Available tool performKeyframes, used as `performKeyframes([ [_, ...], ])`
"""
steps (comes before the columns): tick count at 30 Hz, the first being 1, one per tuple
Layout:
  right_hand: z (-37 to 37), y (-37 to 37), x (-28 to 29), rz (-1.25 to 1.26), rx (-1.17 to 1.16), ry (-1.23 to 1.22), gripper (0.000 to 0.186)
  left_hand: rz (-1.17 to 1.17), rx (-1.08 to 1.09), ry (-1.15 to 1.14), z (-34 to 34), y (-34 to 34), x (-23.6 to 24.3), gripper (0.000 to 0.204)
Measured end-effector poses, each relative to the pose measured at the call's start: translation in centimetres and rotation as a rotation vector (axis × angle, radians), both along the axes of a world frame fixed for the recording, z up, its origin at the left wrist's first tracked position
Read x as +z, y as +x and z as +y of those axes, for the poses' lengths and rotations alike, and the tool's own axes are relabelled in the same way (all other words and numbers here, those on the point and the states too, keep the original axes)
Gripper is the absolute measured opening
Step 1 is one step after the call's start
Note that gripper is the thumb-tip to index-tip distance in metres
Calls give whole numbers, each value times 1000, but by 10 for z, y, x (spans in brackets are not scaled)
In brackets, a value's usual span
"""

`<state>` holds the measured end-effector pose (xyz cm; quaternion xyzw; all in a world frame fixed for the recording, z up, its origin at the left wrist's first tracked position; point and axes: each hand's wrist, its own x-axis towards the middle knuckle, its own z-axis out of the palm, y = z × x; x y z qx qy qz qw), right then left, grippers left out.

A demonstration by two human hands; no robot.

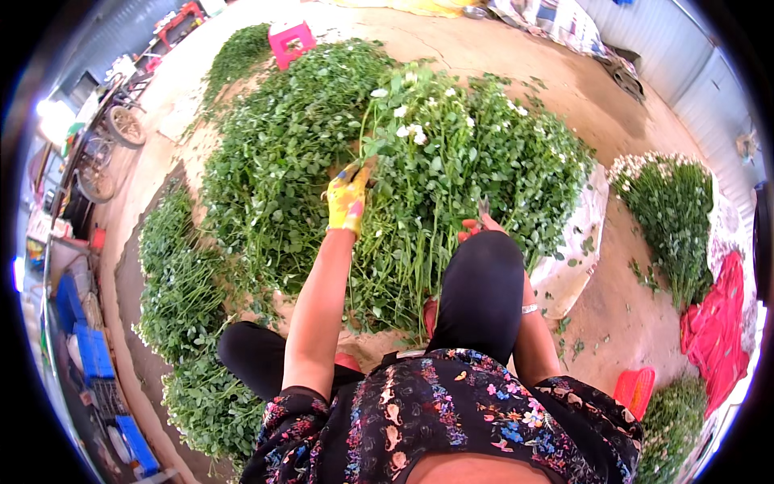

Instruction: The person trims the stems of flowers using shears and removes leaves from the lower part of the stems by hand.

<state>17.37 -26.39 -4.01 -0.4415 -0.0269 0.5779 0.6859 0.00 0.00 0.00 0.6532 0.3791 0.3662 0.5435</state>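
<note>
My left hand (348, 198), in a yellow glove with coloured patches, is closed on a flower stem (362, 149) that rises from its fingers toward a white bloom (379, 93). Around it spreads a big heap of leafy cut stems (282, 153), with white flowers (411, 133) on top at the middle. My right hand (472, 229) is bare and mostly hidden behind my raised right knee. Its fingers are closed on pruning shears (484, 206), of which only the grey metal blades show, pointing up at the heap's near right part.
A pink stool (292, 43) stands behind the heap. More cut stems (181, 298) lie at the left, and a white-flowered bundle (665, 210) at the right beside red cloth (717, 331). A pale sheet (576, 258) lies under the heap. Bicycle wheels (95, 181) and blue crates (95, 351) line the left.
</note>
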Motion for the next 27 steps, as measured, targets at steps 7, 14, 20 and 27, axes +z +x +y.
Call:
performKeyframes([
  [7, 24, -9, 37, -285, 238, -20, 41, -528, 134, -264, 1, -109, 34, 41],
  [14, 71, -5, 98, -404, 278, 12, 39, -507, 133, -340, 37, -179, 51, 30],
  [20, 59, -12, 58, -321, 268, -132, 39, -454, 110, -342, 49, -182, 50, 32],
  [27, 69, -10, 85, -777, 340, -236, 36, -534, 101, -325, 45, -179, 58, 34],
])
